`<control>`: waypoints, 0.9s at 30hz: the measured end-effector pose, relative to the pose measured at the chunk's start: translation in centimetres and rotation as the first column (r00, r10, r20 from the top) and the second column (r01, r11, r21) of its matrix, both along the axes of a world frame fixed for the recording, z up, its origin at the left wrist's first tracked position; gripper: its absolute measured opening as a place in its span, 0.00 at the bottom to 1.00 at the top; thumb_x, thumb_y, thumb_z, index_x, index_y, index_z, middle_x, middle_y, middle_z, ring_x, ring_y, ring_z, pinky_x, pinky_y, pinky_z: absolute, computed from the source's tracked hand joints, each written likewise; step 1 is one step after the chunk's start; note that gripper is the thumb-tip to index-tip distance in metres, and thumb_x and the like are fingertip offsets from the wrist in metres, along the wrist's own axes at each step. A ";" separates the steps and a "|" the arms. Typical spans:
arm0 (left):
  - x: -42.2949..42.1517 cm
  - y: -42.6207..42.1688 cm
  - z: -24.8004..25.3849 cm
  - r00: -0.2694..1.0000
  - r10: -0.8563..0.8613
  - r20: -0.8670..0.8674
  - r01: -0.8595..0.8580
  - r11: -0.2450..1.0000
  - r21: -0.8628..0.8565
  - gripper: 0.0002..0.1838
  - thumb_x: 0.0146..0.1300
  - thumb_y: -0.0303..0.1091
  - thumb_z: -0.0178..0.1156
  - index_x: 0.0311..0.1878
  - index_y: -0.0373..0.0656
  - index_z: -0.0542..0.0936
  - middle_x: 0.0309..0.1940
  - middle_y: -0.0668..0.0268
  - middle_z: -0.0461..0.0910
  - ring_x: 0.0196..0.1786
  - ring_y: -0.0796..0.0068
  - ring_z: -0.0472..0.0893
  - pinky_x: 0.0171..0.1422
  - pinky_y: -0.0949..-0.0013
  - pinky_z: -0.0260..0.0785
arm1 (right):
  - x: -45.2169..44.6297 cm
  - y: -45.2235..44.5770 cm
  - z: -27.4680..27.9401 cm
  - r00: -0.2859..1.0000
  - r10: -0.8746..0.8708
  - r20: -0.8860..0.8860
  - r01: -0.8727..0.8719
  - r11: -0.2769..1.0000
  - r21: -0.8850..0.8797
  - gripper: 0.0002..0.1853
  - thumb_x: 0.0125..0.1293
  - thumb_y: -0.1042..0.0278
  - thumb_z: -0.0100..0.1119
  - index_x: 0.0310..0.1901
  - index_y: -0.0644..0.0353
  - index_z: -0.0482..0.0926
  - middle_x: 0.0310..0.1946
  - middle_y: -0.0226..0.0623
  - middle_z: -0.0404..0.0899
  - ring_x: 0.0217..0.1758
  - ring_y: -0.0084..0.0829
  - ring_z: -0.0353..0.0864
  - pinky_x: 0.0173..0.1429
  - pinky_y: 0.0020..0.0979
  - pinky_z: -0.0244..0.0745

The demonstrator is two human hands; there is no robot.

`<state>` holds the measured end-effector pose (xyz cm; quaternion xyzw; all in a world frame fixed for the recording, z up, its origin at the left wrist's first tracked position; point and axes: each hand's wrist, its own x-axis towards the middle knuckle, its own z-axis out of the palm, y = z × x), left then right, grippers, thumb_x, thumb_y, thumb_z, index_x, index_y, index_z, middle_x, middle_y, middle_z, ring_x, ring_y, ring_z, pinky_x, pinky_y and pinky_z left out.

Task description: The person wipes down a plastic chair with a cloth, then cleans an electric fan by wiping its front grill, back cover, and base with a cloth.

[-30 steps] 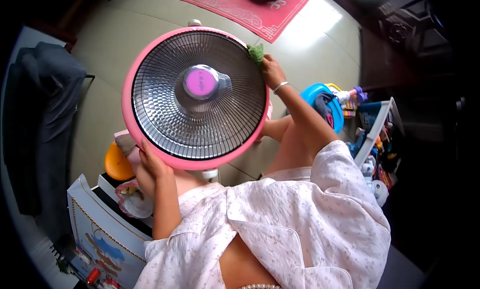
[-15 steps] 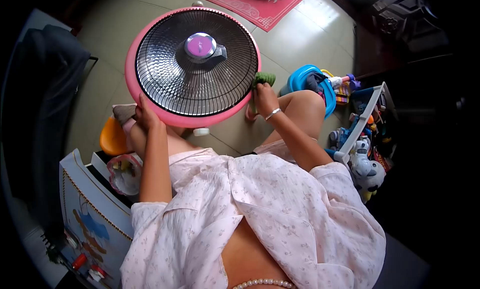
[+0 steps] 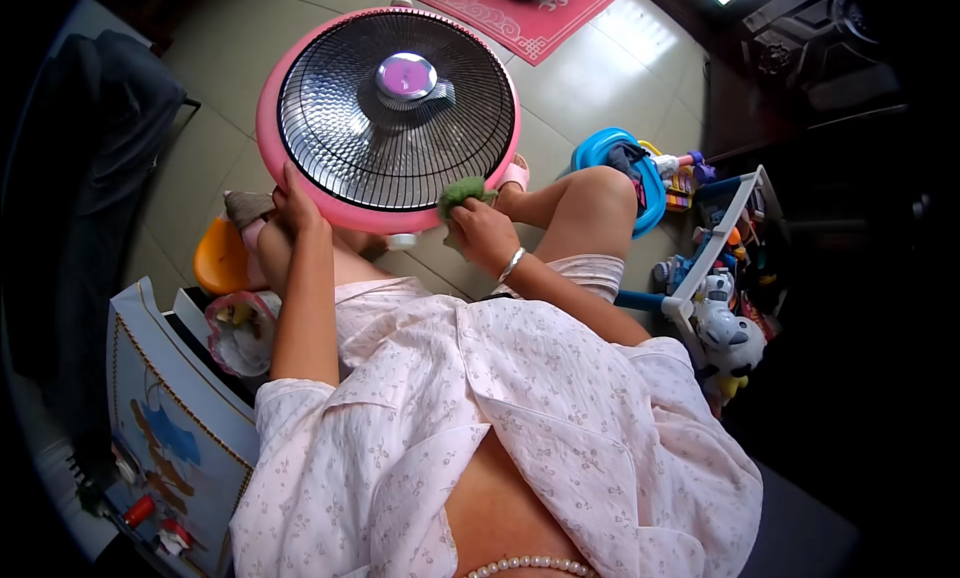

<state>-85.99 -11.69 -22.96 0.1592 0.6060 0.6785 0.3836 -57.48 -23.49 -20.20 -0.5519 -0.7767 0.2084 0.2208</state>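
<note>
A round pink dish heater (image 3: 390, 128) stands in front of me, its wire grille facing up over a shiny reflector with a purple centre cap. My left hand (image 3: 298, 210) is closed on the lower left of the pink rim; some of its fingers are hidden. Bunched in my right hand (image 3: 485, 234) is a green cloth (image 3: 464, 194), pressed against the lower right of the rim beside the grille edge. A white knob (image 3: 401, 242) sticks out below the rim, between my hands.
A blue basin (image 3: 655, 193) with dark cloth stands right of my knee. Beyond it a white-rimmed bin (image 3: 712, 253) holds toys. At left are an orange stool (image 3: 220, 260), a clear pink-rimmed bin (image 3: 240, 336) and a white cabinet (image 3: 180, 408). A red mat (image 3: 500, 13) lies ahead.
My right hand has moved left and nearer to me with the green cloth, along the rim from its right side to its lower right. My left hand keeps its hold.
</note>
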 end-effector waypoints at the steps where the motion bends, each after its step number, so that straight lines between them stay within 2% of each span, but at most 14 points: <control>1: 0.1 -0.1 0.3 1.000 0.001 0.002 -0.001 1.000 0.001 0.36 0.60 0.51 0.64 0.58 0.30 0.68 0.53 0.50 0.76 0.51 0.60 0.79 0.54 0.62 0.75 | -0.1 -0.1 0.8 0.991 0.045 -0.127 -0.050 0.998 -0.035 0.07 0.57 0.67 0.57 0.35 0.60 0.76 0.35 0.41 0.75 0.39 0.44 0.78 0.40 0.43 0.74; 2: 0.5 -0.3 0.9 1.000 0.003 -0.011 -0.003 1.000 -0.021 0.36 0.60 0.52 0.64 0.58 0.29 0.68 0.53 0.50 0.76 0.50 0.60 0.79 0.53 0.62 0.75 | -0.1 -0.4 2.7 0.980 0.088 -0.177 -0.111 0.986 -0.125 0.08 0.58 0.66 0.54 0.35 0.61 0.77 0.35 0.40 0.74 0.39 0.44 0.78 0.42 0.43 0.73; 7: 0.4 -0.3 0.4 0.999 -0.006 -0.053 0.004 0.999 -0.044 0.35 0.61 0.51 0.64 0.57 0.29 0.68 0.52 0.51 0.76 0.50 0.62 0.79 0.53 0.63 0.75 | 2.5 -1.8 1.7 0.975 0.109 -0.196 -0.135 0.983 -0.124 0.15 0.60 0.57 0.54 0.32 0.63 0.80 0.34 0.44 0.75 0.37 0.47 0.77 0.47 0.44 0.72; 10: 0.6 -0.6 0.9 1.000 0.005 -0.028 -0.006 0.999 -0.044 0.34 0.61 0.50 0.64 0.58 0.29 0.68 0.53 0.52 0.76 0.51 0.62 0.78 0.54 0.64 0.74 | 5.0 -1.1 -1.0 0.911 -0.298 -0.286 0.138 0.872 -0.469 0.27 0.62 0.43 0.59 0.33 0.68 0.78 0.29 0.50 0.76 0.32 0.44 0.77 0.42 0.40 0.71; 11: 0.7 -0.6 0.9 1.000 0.004 -0.027 -0.005 0.999 -0.049 0.34 0.61 0.50 0.64 0.58 0.29 0.68 0.53 0.52 0.76 0.51 0.62 0.78 0.54 0.64 0.74 | 5.2 -0.9 -1.1 0.911 -0.301 -0.284 0.140 0.870 -0.473 0.27 0.62 0.43 0.59 0.33 0.68 0.78 0.29 0.50 0.76 0.32 0.44 0.77 0.42 0.40 0.71; 13: 0.6 -0.6 1.0 1.000 -0.015 -0.025 0.015 1.000 -0.026 0.34 0.61 0.50 0.64 0.59 0.30 0.68 0.53 0.52 0.76 0.51 0.62 0.78 0.55 0.64 0.74 | 5.4 -0.3 -1.3 0.768 -0.525 -0.368 0.237 0.766 -0.597 0.26 0.60 0.46 0.62 0.33 0.69 0.77 0.27 0.49 0.78 0.31 0.37 0.78 0.40 0.36 0.72; 15: 0.8 -0.8 1.6 1.000 -0.022 -0.019 0.022 0.999 -0.036 0.34 0.61 0.49 0.64 0.59 0.30 0.68 0.53 0.52 0.76 0.51 0.63 0.78 0.55 0.64 0.74 | 5.4 0.7 -2.2 0.798 -0.495 -0.344 0.280 0.810 -0.515 0.24 0.59 0.48 0.65 0.33 0.68 0.77 0.26 0.46 0.80 0.30 0.31 0.80 0.37 0.33 0.73; 17: 0.6 -0.9 1.5 1.000 -0.025 -0.014 0.024 0.999 -0.045 0.34 0.61 0.49 0.64 0.59 0.31 0.68 0.53 0.52 0.75 0.51 0.63 0.78 0.55 0.64 0.74 | 4.9 1.7 -2.9 0.735 -0.572 -0.364 0.346 0.778 -0.524 0.20 0.60 0.51 0.66 0.37 0.64 0.80 0.29 0.34 0.81 0.30 0.21 0.78 0.37 0.27 0.74; 18: 0.5 -0.7 1.0 1.000 -0.027 -0.004 0.027 0.999 -0.018 0.34 0.61 0.49 0.64 0.59 0.31 0.68 0.54 0.52 0.75 0.51 0.63 0.78 0.55 0.64 0.74 | 4.6 2.3 -3.1 0.675 -0.631 -0.382 0.348 0.729 -0.589 0.18 0.59 0.54 0.66 0.36 0.63 0.80 0.28 0.35 0.81 0.30 0.23 0.80 0.36 0.26 0.75; 19: 0.3 -0.6 0.5 1.000 -0.031 0.007 0.031 0.999 0.009 0.34 0.61 0.49 0.64 0.59 0.31 0.68 0.54 0.52 0.75 0.52 0.63 0.78 0.55 0.64 0.74 | 4.3 2.9 -3.5 0.675 -0.631 -0.382 0.346 0.728 -0.591 0.18 0.59 0.54 0.66 0.36 0.63 0.80 0.28 0.35 0.81 0.30 0.23 0.80 0.36 0.26 0.75; 22: 0.3 -0.7 0.7 0.999 -0.034 0.007 0.034 0.999 -0.005 0.33 0.62 0.48 0.64 0.59 0.31 0.68 0.54 0.53 0.75 0.51 0.63 0.78 0.55 0.64 0.74 | 4.4 4.3 -7.3 0.343 -0.794 -0.502 0.018 0.540 -0.842 0.16 0.53 0.56 0.72 0.32 0.61 0.80 0.28 0.34 0.82 0.27 0.28 0.82 0.32 0.28 0.77; 23: 0.4 -0.8 0.9 0.999 -0.032 0.005 0.032 0.999 -0.008 0.33 0.62 0.48 0.64 0.59 0.31 0.68 0.54 0.53 0.75 0.51 0.63 0.78 0.55 0.64 0.74 | 4.0 4.4 -7.2 0.345 -0.794 -0.500 0.015 0.538 -0.843 0.16 0.53 0.56 0.72 0.32 0.61 0.80 0.28 0.34 0.82 0.27 0.28 0.82 0.32 0.28 0.77; 25: 0.6 -1.1 1.4 0.998 -0.034 -0.045 0.032 0.999 -0.044 0.33 0.62 0.48 0.64 0.59 0.31 0.68 0.54 0.53 0.75 0.51 0.63 0.78 0.55 0.64 0.73 | 3.1 4.4 -7.0 0.181 -0.881 -0.438 -0.052 0.436 -0.898 0.15 0.54 0.58 0.71 0.33 0.61 0.80 0.27 0.34 0.81 0.27 0.29 0.82 0.32 0.28 0.77; 27: 0.6 -0.9 1.2 0.999 -0.036 -0.041 0.034 0.999 -0.038 0.33 0.62 0.48 0.64 0.59 0.31 0.68 0.54 0.53 0.75 0.51 0.64 0.78 0.55 0.64 0.73 | 3.0 4.4 -7.4 0.169 -0.882 -0.439 -0.048 0.438 -0.898 0.15 0.54 0.59 0.70 0.33 0.62 0.79 0.26 0.34 0.81 0.26 0.30 0.82 0.31 0.29 0.77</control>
